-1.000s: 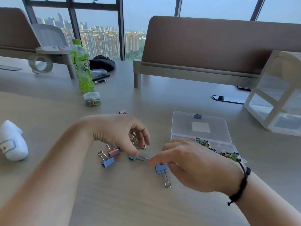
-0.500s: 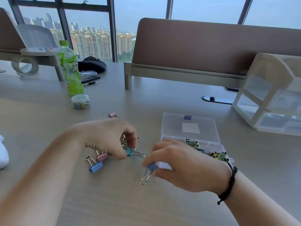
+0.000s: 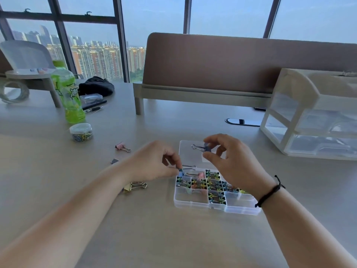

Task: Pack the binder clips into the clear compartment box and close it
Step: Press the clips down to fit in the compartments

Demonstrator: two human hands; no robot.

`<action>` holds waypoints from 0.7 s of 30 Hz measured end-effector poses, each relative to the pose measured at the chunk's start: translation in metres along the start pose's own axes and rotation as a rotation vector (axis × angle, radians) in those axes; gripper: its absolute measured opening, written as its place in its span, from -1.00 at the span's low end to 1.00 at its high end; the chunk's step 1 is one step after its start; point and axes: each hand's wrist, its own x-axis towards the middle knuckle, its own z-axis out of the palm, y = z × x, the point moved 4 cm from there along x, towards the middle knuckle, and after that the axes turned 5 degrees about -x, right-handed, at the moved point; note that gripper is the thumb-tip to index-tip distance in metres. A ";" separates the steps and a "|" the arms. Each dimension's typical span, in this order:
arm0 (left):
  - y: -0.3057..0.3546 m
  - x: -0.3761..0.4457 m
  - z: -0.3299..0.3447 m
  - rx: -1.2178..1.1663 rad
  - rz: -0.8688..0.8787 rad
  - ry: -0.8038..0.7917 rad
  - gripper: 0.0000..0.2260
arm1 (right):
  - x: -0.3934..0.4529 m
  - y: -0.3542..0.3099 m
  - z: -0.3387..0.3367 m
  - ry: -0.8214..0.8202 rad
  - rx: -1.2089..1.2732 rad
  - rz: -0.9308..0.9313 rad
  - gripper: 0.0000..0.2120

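The clear compartment box [image 3: 195,202] lay open on the worktop [image 3: 154,229], its lid [image 3: 188,151] folded back flat, most cells already stocked with small coloured binder clips. The right hand [image 3: 229,161] pinched a blue binder clip [image 3: 205,147] by its body between thumb and fingers, above the lid, wire handles pointing left. The left hand [image 3: 154,163] pinched a teal binder clip [image 3: 180,169] at the box's far-left corner. A yellow binder clip [image 3: 133,186], a pink one [image 3: 121,147] and a grey one [image 3: 114,161] lay loose on the worktop. The clips looked light and rigid, with smooth painted steel bodies and free-swinging handles, so gripping the body seemed surest. The thin plastic box would likely slide when nudged.
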 end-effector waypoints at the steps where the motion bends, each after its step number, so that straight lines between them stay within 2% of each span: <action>1: 0.000 0.003 0.003 -0.002 -0.001 -0.020 -0.90 | 0.000 0.001 0.001 -0.019 -0.025 0.003 -0.75; 7: 0.002 0.013 0.013 0.030 0.002 -0.104 -0.96 | -0.001 0.005 0.006 -0.084 -0.130 -0.004 -0.86; 15: -0.008 0.009 0.013 0.058 0.025 -0.064 -0.97 | -0.002 0.006 0.010 -0.102 -0.143 -0.033 -0.82; 21: -0.011 0.008 0.014 0.099 0.077 -0.067 -0.95 | -0.004 0.005 0.011 -0.140 -0.153 -0.048 -0.88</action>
